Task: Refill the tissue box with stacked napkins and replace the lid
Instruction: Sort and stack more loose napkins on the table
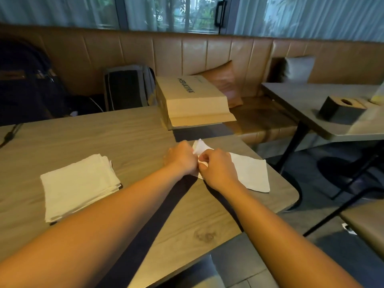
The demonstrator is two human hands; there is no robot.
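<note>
Head view: on the grey wood-grain surface (124, 132), in front of the flat tan cardboard box (191, 96), the left hand (182, 157) and right hand (218, 169) meet. Each grip is pinched closed on a thin white paper napkin (249, 173). The square stack of folded white napkins (79, 181) lies left of the cardboard box, nearer the person. The dark wooden-lidded tissue box (340, 110) stands far to the right of the cardboard box.

Dim, warm-tinted view lit from the curtained windows (166, 13); forearms cast long dark shadows, edges bow, slightly soft.
</note>
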